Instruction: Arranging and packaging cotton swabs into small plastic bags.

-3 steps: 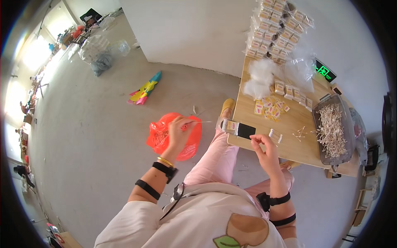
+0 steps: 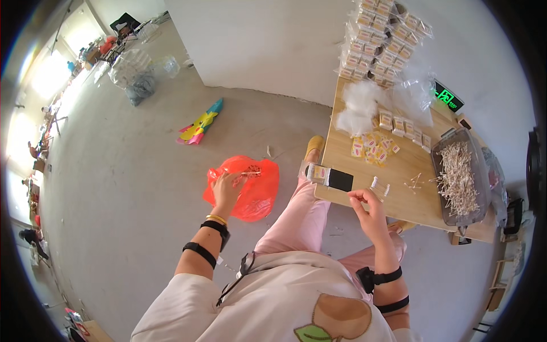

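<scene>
My left hand (image 2: 225,192) is over the red plastic bag (image 2: 259,199) on the floor, its fingers drawn together. A thin pale stick like a cotton swab (image 2: 251,172) shows just past the fingertips against the bag's dark-flecked opening. My right hand (image 2: 369,214) hovers at the table's near edge with thumb and forefinger pinched; anything between them is too small to make out. Just beyond it lies a flat pack of cotton swabs (image 2: 319,174) with a black piece (image 2: 341,180) at its right end. A few loose swabs (image 2: 380,186) lie right of that.
On the wooden table (image 2: 399,208) stand a grey bin of swabs (image 2: 458,182), yellow-white cards (image 2: 373,148), small boxes (image 2: 401,126), clear bags (image 2: 359,108) and stacked packs (image 2: 370,45). A colourful folded sheet (image 2: 199,122) lies on the floor.
My left hand has moved left and slightly down over the red bag, the stick with it. My right hand has shifted slightly. A gap now shows among the loose swabs beside it.
</scene>
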`<state>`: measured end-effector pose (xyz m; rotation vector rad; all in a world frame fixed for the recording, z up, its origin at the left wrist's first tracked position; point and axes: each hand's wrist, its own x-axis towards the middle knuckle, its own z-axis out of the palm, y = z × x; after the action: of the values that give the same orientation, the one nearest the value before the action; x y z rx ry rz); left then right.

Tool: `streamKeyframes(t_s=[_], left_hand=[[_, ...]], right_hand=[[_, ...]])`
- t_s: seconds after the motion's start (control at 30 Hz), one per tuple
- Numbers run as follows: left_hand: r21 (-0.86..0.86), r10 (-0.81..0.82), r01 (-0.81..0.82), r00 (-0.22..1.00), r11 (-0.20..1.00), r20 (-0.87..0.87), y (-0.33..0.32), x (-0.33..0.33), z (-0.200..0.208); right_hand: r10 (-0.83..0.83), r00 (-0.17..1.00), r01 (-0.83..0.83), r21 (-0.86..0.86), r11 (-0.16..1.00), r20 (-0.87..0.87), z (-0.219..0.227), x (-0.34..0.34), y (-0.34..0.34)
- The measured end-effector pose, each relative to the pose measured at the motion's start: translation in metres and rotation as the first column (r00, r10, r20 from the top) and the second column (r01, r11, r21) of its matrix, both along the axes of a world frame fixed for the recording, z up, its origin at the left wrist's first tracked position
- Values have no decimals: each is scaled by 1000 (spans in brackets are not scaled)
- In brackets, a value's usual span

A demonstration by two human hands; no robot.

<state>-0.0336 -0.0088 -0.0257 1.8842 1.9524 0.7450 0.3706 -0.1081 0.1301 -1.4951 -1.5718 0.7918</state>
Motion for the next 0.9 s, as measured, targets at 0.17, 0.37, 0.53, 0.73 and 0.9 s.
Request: streamKeyframes(t_s=[0.17,0.37,0.53,0.73,0.9], left_hand=[[-372,166,-266,946,889,-279,-24,-53,-66],[-214,-158,206,962,955,221,-19,31,-50],[-99,-540,594,779,798,319,-4,173,51],[-38,-818,849,519,527,249,2,285,69],[-109,-863,885,466,453,194,-4,337,38]], right_hand=[[-112,994,111,-43,993,-5,-15,29,-17],[-286,958,286,-103,953,16,-64,76,-40],[-466,879,476,-109,873,104,-109,130,-66],[-623,709,654,21,756,329,-126,166,-65],[-701,554,729,146,669,449,-156,238,-36]])
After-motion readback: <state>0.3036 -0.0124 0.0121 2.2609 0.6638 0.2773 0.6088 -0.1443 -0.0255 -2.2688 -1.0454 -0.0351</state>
